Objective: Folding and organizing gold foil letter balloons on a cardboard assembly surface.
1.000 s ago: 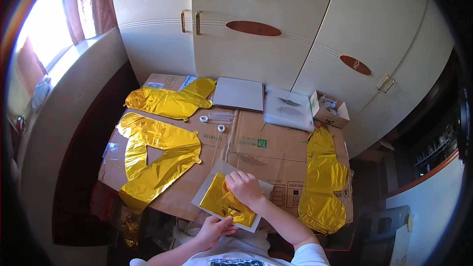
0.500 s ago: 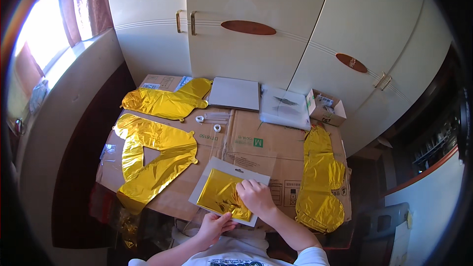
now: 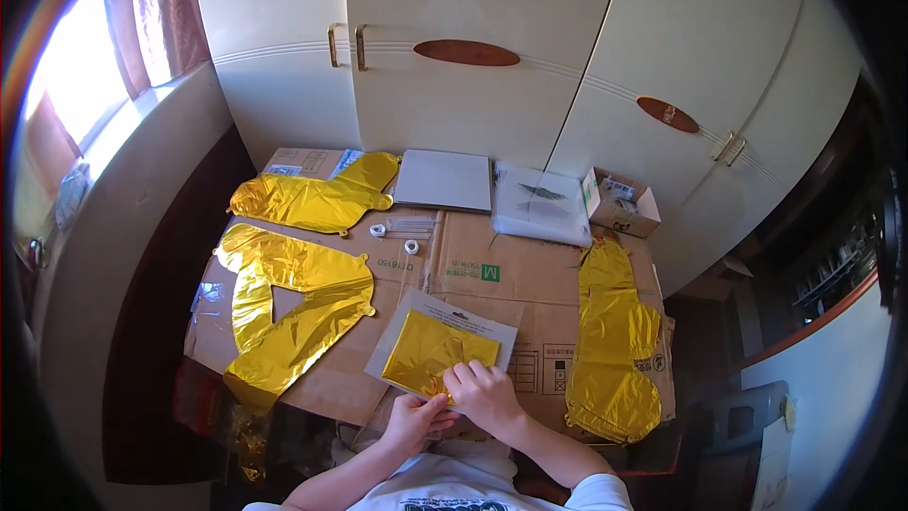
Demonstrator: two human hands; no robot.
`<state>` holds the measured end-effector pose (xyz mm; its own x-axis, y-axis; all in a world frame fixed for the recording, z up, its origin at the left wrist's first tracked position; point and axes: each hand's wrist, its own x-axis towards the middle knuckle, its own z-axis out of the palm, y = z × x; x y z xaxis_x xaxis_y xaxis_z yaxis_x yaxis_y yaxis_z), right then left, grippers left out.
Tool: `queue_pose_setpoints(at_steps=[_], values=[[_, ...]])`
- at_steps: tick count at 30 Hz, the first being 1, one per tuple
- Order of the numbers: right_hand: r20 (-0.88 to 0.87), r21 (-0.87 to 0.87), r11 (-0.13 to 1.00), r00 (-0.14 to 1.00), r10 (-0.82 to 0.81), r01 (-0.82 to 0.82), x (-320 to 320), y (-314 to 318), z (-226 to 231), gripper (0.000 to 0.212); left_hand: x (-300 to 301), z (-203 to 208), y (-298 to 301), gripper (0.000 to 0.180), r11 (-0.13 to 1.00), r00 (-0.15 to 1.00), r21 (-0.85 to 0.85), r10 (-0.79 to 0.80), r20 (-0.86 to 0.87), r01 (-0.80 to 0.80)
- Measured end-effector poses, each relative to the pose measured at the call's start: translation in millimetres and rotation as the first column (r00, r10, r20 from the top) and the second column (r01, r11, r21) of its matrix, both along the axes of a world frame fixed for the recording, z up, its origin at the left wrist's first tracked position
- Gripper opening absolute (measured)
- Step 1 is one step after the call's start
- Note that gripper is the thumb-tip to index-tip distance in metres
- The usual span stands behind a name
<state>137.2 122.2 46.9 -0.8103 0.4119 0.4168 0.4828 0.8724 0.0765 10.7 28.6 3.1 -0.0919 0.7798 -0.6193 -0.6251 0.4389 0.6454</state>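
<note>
Foil (image 3: 426,345), gold and folded flat, lies on its pale card (image 3: 435,305), held over the near part of the cardboard-covered surface (image 3: 539,293). And there's the change: a second ago the right hand (image 3: 482,396) was up over the foil's middle, the gold bunched beneath it; now it's down at the near edge, just beside the left hand (image 3: 413,424), and the far half lies flatter! Left hand pinches the near edge, thumb on top, fingers curled below. Right hand, knuckles up, fingers bent, has its tips on the foil; pinching or merely pressing, one cannot tell. Both forearms angle inward.
</note>
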Motion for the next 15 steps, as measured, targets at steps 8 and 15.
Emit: queue_pose_setpoints(at_steps=[8, 15], values=[[-0.029, -0.035, 0.999, 1.0, 0.004, -0.005, 3, -10, 2, 0.008, 3, -5, 6, 0.02, 1.0, 0.999, 0.024, 0.017, -0.028, -0.016], [-0.019, 0.009, 1.0, 1.0, 0.01, -0.009, 1, -19, 4, 0.009, 1, -11, 9, 0.02, 0.997, 1.0, 0.077, 0.012, -0.021, -0.01]])
